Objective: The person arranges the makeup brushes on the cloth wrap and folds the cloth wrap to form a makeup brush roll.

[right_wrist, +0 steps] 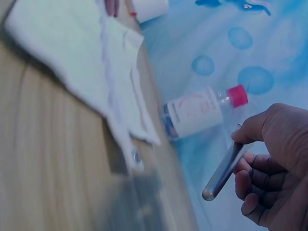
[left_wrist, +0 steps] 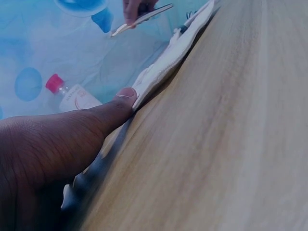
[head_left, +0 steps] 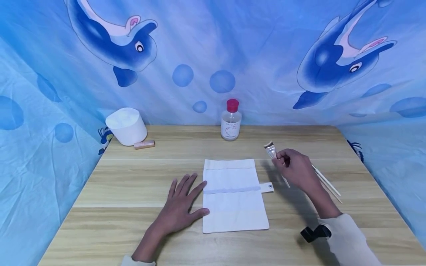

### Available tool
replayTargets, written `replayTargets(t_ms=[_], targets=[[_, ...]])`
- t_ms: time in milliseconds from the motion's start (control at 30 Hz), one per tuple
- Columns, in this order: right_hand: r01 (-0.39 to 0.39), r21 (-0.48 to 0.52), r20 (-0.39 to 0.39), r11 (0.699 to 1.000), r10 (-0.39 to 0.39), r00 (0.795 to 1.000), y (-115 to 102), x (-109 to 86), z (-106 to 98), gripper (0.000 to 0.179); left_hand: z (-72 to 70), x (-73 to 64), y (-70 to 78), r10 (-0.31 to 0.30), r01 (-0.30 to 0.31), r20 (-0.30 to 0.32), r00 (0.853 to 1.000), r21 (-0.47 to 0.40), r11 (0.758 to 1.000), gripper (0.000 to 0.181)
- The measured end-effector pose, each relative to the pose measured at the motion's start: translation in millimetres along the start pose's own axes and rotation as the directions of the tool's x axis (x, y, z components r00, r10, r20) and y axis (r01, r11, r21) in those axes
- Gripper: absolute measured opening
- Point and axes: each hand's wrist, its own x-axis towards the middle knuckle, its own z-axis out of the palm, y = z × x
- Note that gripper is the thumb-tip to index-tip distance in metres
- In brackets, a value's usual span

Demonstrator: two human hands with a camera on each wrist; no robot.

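Observation:
A white cloth brush roll (head_left: 233, 216) lies unfolded on the table, a lilac band across its middle and a snap tab (head_left: 266, 187) on its right side. My left hand (head_left: 179, 210) rests with spread fingers at the roll's left edge; in the left wrist view its thumb (left_wrist: 122, 98) touches the cloth edge. Above the table to the right of the roll, my right hand (head_left: 296, 170) pinches a flat brush (head_left: 271, 150) between thumb and fingers. Its dark, pale-tipped bristles and silver ferrule point up and left, and the thin handle slants down below the hand.
Several thin brush handles (head_left: 327, 181) lie on the table behind my right wrist. A clear bottle with a red cap (head_left: 231, 125) stands at the back. At the back left are a white paper roll (head_left: 128, 129) and a pink tube (head_left: 144, 144). A blue printed curtain (head_left: 253, 74) surrounds the table.

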Motion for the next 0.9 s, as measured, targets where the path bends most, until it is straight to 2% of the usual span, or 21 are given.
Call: replayTargets(t_ms=[233,633,900], targets=[[-0.003,0.105,-0.002,0.994,0.003,1.0,-22,10.1,17,0.027,0.6,-1.4,-0.6,-0.009,0.009,0.002,1.0,0.007,1.0,0.079],[0.012,0.26,0.02,0.966,-0.018,1.0,-55,20.2,47,0.025,2.9,-1.3,-3.2,0.003,-0.003,0.001,1.0,0.011,1.0,0.08],[0.005,0.374,0.044,0.928,-0.023,0.999,-68,22.4,69,0.022,1.9,-0.7,-2.2,0.004,-0.004,-0.004,1.0,0.015,1.0,0.08]])
